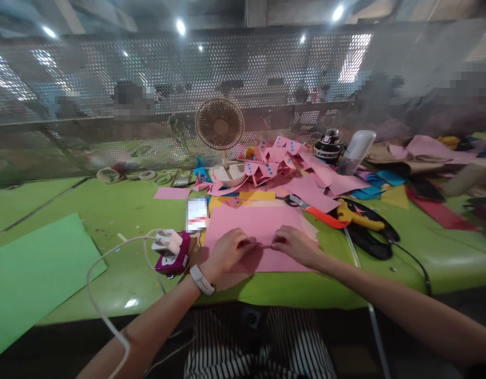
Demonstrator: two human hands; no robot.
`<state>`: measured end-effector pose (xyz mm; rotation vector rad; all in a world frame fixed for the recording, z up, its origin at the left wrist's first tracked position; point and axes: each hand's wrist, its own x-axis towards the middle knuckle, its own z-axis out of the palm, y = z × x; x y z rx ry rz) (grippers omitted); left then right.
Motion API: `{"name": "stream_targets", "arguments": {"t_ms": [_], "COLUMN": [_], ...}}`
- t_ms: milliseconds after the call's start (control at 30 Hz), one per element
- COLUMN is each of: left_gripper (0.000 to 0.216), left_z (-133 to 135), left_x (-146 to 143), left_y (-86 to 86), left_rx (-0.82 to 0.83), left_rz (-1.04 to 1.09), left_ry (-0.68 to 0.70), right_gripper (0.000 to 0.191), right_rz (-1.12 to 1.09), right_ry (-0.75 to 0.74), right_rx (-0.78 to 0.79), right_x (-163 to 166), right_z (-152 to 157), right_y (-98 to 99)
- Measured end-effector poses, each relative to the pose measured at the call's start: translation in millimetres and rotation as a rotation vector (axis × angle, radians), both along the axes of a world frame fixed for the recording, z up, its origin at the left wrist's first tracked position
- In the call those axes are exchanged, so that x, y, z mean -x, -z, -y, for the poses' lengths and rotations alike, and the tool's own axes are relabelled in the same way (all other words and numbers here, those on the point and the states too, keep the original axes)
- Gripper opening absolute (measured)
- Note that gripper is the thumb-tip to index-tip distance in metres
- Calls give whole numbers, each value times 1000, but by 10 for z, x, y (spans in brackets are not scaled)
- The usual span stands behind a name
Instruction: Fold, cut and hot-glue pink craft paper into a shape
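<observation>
Both hands meet over a stack of pink paper sheets [266,223] at the front of the green table. Between their fingertips stretches a thin, narrow pink paper strip [263,246], edge-on to me. My left hand [232,250], with a white band on the wrist, pinches its left end. The right end is pinched by my right hand [292,243]. Whether the strip is folded or rolled is too small to tell. Beyond my right hand lie scissors [302,204] and an orange-red tool [325,216], beside a yellow-and-black tool [359,218] with a cord.
A phone [196,215] and a purple power block [178,260] with a white plug and cable are at left. Farther left lies a green sheet [41,268]. Behind stand a small fan [220,126], cut pink pieces [278,158], a black-lidded bottle [328,147] and a mesh partition [148,68].
</observation>
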<state>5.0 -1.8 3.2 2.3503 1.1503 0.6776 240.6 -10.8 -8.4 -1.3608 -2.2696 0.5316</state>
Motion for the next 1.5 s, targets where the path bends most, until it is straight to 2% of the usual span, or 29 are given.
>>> {"name": "stream_targets", "arguments": {"t_ms": [200,333,500,667,767,867,933,967,1033,1067,1133,1200,1300,1500], "left_gripper": [37,35,27,21,18,21,28,32,47,61,83,91,90,86], "left_z": [-40,-18,80,265,399,527,598,624,656,660,649,625,589,563], "left_x": [160,402,634,654,632,529,375,277,73,-18,-147,-197,-170,-105], "left_y": [-69,-68,-67,-135,-206,-238,-211,-181,-101,-59,12,55,87,157], "left_rx": [123,151,99,-41,-211,-402,-497,-522,-496,-457,-348,-260,-200,-220], "left_rz": [-27,-34,-102,-397,-634,-689,-594,-555,-531,-541,-568,-580,-572,-526], "left_ry": [-55,-143,-216,-404,-511,-537,-446,-324,-84,-32,8,10,25,56], "right_gripper": [13,14,17,17,18,17,17,18,19,20,22,23,25,27], "right_rz": [-53,-60,-68,-65,-66,-55,-50,-51,-56,-60,-63,-56,-39,-40], "right_ry": [54,56,46,32,18,9,9,5,-10,-16,-26,-39,-72,-105], "right_rx": [209,242,245,258,263,279,290,295,303,306,313,317,323,330], "right_x": [-38,-37,-40,-43,-39,-35,-35,-34,-34,-33,-33,-34,-40,-47], "right_z": [-125,-143,-128,-139,-159,-182,-196,-202,-215,-222,-239,-260,-295,-331], "right_y": [-21,-16,-27,-40,-43,-45,-46,-46,-44,-42,-37,-31,-22,-5]}}
